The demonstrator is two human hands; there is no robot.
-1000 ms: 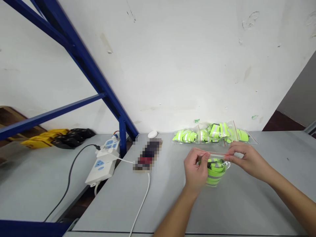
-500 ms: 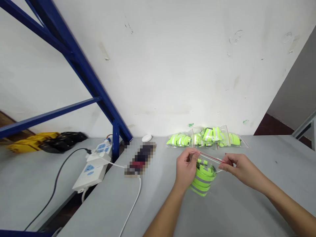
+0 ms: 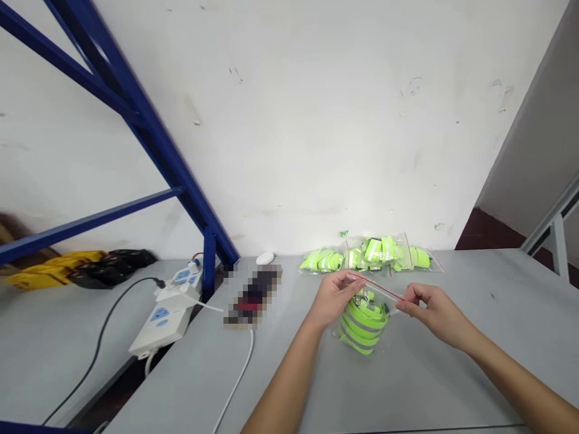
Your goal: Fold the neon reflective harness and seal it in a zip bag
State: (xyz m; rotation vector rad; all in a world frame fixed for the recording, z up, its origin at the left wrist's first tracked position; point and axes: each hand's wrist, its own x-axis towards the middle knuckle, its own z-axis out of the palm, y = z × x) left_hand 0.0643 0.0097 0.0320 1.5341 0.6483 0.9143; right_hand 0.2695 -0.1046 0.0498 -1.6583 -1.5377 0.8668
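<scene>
A clear zip bag (image 3: 382, 294) with a red strip along its top edge hangs between my hands, just over the grey table. Inside it lies a coiled neon green strap (image 3: 362, 325) with grey reflective stripes. My left hand (image 3: 335, 296) pinches the bag's upper left corner between thumb and fingers. At the upper right corner, my right hand (image 3: 423, 304) pinches the red-edged top. Behind the hands, several filled bags (image 3: 382, 252) of the same green straps lie against the wall.
On the grey table (image 3: 190, 386), left of my hands, are a blurred-out phone-like object (image 3: 253, 298) with a white cable and a small white oval item (image 3: 265, 258). Farther left are white power strips (image 3: 165, 319), a blue metal frame (image 3: 154, 138), and yellow (image 3: 56, 270) and black (image 3: 113, 265) bundles.
The view has shifted slightly. My left hand shows less over the bag's side and sits nearer its top corner, so more of the green coil shows. Both hands still hold the bag.
</scene>
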